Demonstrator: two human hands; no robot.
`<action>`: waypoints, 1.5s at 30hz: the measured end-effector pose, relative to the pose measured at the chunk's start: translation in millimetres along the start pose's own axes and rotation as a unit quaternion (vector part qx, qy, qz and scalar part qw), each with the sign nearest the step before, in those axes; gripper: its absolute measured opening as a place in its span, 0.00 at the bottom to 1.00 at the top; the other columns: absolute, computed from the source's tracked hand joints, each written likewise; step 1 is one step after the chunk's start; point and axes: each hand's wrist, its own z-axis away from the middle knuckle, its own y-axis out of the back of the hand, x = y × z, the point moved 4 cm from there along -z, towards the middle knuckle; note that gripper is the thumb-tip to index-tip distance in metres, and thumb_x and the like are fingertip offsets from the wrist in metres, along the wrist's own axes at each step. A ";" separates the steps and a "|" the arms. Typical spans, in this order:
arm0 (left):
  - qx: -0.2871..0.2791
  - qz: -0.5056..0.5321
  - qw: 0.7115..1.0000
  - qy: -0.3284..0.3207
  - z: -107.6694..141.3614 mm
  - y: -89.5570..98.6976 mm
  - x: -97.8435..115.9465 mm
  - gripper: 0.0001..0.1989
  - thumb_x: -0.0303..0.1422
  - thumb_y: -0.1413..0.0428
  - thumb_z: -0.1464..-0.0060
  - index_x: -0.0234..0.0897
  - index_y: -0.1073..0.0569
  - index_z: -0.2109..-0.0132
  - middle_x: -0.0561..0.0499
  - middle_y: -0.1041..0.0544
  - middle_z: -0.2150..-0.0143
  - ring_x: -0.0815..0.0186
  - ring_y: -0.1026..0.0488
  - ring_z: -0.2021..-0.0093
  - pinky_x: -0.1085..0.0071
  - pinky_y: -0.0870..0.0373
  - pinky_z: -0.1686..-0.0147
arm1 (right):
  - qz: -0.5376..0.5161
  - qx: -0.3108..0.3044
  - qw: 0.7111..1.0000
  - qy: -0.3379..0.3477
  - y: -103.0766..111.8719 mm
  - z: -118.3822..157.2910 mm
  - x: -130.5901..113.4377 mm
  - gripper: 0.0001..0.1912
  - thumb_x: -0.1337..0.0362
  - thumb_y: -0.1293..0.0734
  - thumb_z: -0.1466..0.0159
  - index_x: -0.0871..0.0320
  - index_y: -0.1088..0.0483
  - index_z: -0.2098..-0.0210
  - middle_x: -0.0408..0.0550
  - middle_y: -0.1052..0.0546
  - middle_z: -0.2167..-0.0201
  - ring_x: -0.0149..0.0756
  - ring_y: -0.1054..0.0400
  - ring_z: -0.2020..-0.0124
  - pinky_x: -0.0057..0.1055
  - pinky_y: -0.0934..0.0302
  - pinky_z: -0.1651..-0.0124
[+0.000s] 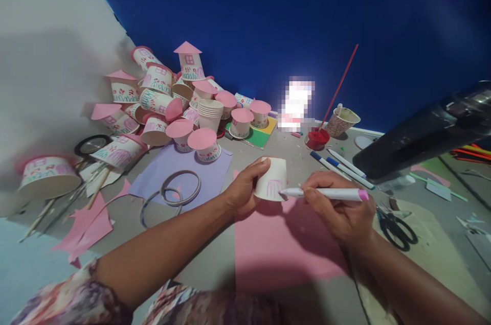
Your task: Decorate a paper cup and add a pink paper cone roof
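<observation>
My left hand (247,187) grips a white paper cup (271,171), turned upside down above a sheet of pink paper (284,248). On the cup's side is a pink arched door drawing with vertical lines. Between the thumb and fingers of my right hand (339,207) lies a white felt-tip marker (330,193) with a pink end. Its tip meets the cup, or nearly so, at the right edge of the drawn door. The fingers of my left hand behind the cup are partly hidden.
Many decorated paper cups with pink roofs (203,138) pile up at the back left, around stacked plain cups (210,113). Two bangles (180,187) lie on purple paper (153,177). Rightward are markers (333,166), black-handled scissors (399,230), a red pot (316,138) and a large dark cylinder (418,136).
</observation>
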 end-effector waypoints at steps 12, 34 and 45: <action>-0.006 0.006 1.000 0.000 -0.2 -1.4 -0.5 0.19 0.41 0.31 0.50 0.34 0.22 0.55 0.47 0.24 0.64 0.62 0.25 0.66 0.65 0.22 0.61 | 0.005 0.017 1.000 -0.024 1.7 1.9 3.4 0.06 0.71 0.32 0.32 0.55 0.25 0.66 0.42 0.21 0.73 0.31 0.27 0.75 0.28 0.36 0.73; -0.001 -0.016 1.000 -0.012 -0.7 1.3 -0.4 0.19 0.42 0.31 0.50 0.35 0.21 0.56 0.48 0.23 0.64 0.62 0.26 0.65 0.68 0.26 0.63 | 0.000 -0.022 1.000 -0.018 -1.3 1.2 1.6 0.08 0.70 0.33 0.32 0.54 0.27 0.68 0.42 0.22 0.75 0.31 0.28 0.77 0.28 0.38 0.75; -0.004 -0.040 0.999 -0.034 0.9 -1.3 -0.4 0.22 0.44 0.28 0.55 0.36 0.23 0.58 0.52 0.25 0.68 0.65 0.28 0.69 0.71 0.30 0.69 | 0.004 -0.031 1.000 -0.003 -5.6 -5.2 -7.4 0.08 0.71 0.33 0.33 0.55 0.26 0.68 0.43 0.21 0.76 0.32 0.28 0.78 0.29 0.36 0.74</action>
